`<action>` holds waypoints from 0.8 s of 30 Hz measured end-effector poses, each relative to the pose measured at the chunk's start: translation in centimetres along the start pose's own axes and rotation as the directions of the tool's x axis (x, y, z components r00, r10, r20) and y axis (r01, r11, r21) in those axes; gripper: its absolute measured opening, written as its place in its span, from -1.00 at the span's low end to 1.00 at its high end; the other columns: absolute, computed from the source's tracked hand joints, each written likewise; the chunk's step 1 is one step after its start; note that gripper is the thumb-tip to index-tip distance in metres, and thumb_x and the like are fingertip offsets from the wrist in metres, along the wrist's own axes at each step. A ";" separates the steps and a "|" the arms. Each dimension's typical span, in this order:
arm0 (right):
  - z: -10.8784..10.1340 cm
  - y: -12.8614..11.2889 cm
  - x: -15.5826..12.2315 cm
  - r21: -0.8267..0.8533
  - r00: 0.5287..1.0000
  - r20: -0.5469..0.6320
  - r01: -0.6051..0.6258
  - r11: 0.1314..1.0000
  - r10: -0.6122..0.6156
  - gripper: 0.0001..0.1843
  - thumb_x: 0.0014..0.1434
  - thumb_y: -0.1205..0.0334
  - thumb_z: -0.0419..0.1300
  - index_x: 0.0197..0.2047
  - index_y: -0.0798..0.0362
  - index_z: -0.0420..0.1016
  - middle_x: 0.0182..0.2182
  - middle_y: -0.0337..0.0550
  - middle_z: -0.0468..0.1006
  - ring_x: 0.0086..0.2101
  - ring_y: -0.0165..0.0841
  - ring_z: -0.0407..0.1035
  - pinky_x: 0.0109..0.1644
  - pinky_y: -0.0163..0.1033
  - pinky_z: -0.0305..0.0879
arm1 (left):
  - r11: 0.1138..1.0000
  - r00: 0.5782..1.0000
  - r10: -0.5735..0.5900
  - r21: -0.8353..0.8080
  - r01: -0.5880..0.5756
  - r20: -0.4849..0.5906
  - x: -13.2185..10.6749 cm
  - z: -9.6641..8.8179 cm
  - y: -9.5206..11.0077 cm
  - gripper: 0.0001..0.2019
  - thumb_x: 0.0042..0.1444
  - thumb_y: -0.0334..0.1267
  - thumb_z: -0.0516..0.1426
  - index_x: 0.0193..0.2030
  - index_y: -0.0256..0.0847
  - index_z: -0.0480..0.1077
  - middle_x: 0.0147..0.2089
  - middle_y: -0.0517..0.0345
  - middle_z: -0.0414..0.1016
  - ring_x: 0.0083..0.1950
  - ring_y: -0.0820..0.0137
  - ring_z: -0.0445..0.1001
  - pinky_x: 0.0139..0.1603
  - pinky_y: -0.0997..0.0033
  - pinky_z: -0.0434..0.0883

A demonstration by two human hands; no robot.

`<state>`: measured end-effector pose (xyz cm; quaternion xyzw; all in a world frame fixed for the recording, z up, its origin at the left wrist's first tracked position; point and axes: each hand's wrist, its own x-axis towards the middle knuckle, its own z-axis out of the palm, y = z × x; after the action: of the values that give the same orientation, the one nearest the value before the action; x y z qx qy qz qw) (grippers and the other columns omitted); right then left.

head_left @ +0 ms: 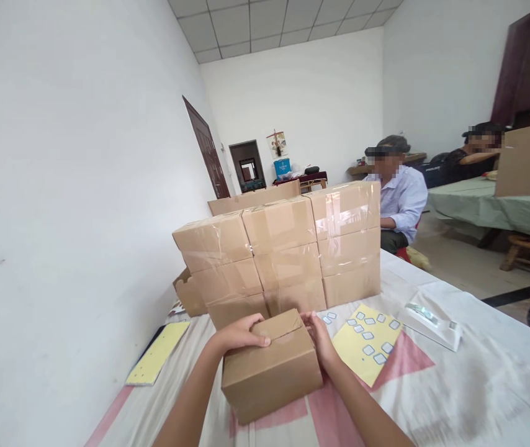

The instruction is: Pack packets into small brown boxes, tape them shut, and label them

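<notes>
A closed brown cardboard box [272,379] sits tilted slightly on the cloth in front of me. My left hand [242,332] grips its far left edge, thumb lying on the top and the other fingers hidden behind. At the box's far right corner, my right hand [319,338] presses against the side with curled fingers, partly out of sight. Just beyond stands a stack of taped cardboard boxes [283,254], three across and three high. To the right lies a yellow sheet [351,361] with several small white, blue-edged stickers on it.
A white tape dispenser [432,326] stands right of the sheet. Another yellow sheet [160,360] lies by the wall at left. An open carton [191,297] is behind the stack's left end. One person [402,198] sits beyond the table; another sits at a green-covered table [470,208].
</notes>
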<state>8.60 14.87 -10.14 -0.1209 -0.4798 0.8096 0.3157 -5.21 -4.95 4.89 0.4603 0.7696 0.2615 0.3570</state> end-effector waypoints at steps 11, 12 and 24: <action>0.2 -0.4 -0.3 -0.095 0.999 0.052 -0.001 0.995 0.006 -0.40 0.19 -0.40 0.14 -0.22 0.00 0.60 -0.22 -0.07 0.66 -0.21 -0.14 0.50 -0.04 -0.08 0.37 | 0.999 1.000 0.007 -0.039 -0.006 0.010 0.2 0.1 -0.4 -0.36 -0.07 0.18 0.34 0.04 -0.14 0.35 0.08 0.04 0.54 0.15 0.06 0.50 0.01 0.29 0.42; 0.2 -0.4 -0.3 -0.100 0.998 0.058 0.007 0.995 -0.002 -0.41 0.19 -0.39 0.15 -0.23 0.00 0.59 -0.21 -0.09 0.65 -0.21 -0.15 0.50 -0.03 -0.09 0.36 | 0.999 1.000 0.008 -0.042 -0.007 0.012 0.2 0.1 -0.4 -0.36 -0.08 0.18 0.35 0.04 -0.14 0.35 0.08 0.04 0.53 0.15 0.06 0.50 0.01 0.28 0.42; 0.4 -1.0 -0.8 -0.131 0.999 -0.004 0.053 0.990 -0.054 -0.53 0.14 -0.29 0.28 -0.34 -0.02 0.52 -0.31 -0.16 0.56 -0.22 -0.18 0.40 -0.10 -0.15 0.32 | 1.000 1.000 0.008 0.010 -0.008 0.002 -0.4 0.2 0.5 -0.38 -0.02 0.23 0.28 0.03 -0.16 0.34 0.07 0.04 0.52 0.13 0.07 0.50 0.02 0.27 0.42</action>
<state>9.42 14.44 -9.14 -0.1314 -0.5336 0.7672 0.3307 -4.66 -5.08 5.24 0.4653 0.7688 0.2586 0.3544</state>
